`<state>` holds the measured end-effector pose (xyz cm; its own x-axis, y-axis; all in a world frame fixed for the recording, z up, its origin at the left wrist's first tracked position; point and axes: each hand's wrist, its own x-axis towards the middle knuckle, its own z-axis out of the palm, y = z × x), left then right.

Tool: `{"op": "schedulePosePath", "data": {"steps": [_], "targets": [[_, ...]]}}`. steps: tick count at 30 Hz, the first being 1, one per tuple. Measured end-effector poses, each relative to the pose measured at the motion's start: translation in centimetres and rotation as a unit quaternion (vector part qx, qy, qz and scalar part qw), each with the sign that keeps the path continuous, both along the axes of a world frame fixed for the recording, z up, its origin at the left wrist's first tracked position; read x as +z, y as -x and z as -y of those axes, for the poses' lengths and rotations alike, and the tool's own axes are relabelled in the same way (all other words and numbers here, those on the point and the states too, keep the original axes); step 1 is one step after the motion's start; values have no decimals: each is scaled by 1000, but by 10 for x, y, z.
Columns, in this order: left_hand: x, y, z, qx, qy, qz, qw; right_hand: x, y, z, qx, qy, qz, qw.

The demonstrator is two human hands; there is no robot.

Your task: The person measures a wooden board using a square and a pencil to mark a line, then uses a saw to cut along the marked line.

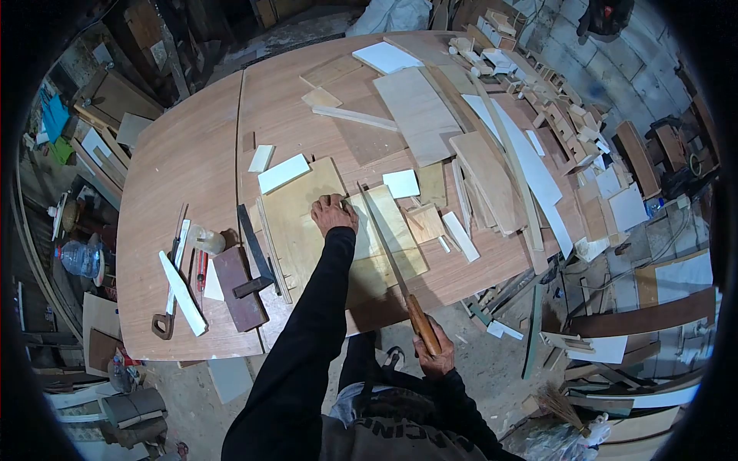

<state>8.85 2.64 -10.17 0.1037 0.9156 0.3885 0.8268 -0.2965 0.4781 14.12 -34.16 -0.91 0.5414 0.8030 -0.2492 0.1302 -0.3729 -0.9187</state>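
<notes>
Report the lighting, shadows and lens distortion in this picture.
Head view: fisheye distortion, dark edges left and right, the table's far rim bowed; head view: tabletop well lit, upper-left background dim, shadow on the table's near edge left of the saw's handle; head view: no obvious motion blur on the saw.

Cool, moderate light on the tabletop, soft shadows, strong fisheye curvature, black edges

Near the centre, the board is touched by the left hand; towards five o'clock, the saw is held by the right hand.
</notes>
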Motion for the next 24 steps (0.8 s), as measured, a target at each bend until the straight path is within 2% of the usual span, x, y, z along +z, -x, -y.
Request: {"op": "schedulePosePath", "data": {"steps": [3,5,12,14,16,19,22,24], "targets": [[13,1,6,5,-17,-37,999,-2,0,0,9,-4,14,1000],[19,3,8,-14,28,-52,998,6,1,-3,8,-19,24,1000],[22,4,9,-33,56,-57,996,9,-1,-5,12,-67,54,996],[19,4,8,-26,21,-52,998,4,-3,-4,12,-69,58,996],[18,3,8,-26,31,-56,998,0,-3,-2,11,-68,60,996],[19,3,9,-25,36,-64,997,-4,-3,-1,12,-93,102,990],[23,2,9,-29,31,-72,996,-7,-4,1,13,-78,73,994],[28,2,12,-36,30,-78,996,-5,-3,0,5,-49,13,999]]}}
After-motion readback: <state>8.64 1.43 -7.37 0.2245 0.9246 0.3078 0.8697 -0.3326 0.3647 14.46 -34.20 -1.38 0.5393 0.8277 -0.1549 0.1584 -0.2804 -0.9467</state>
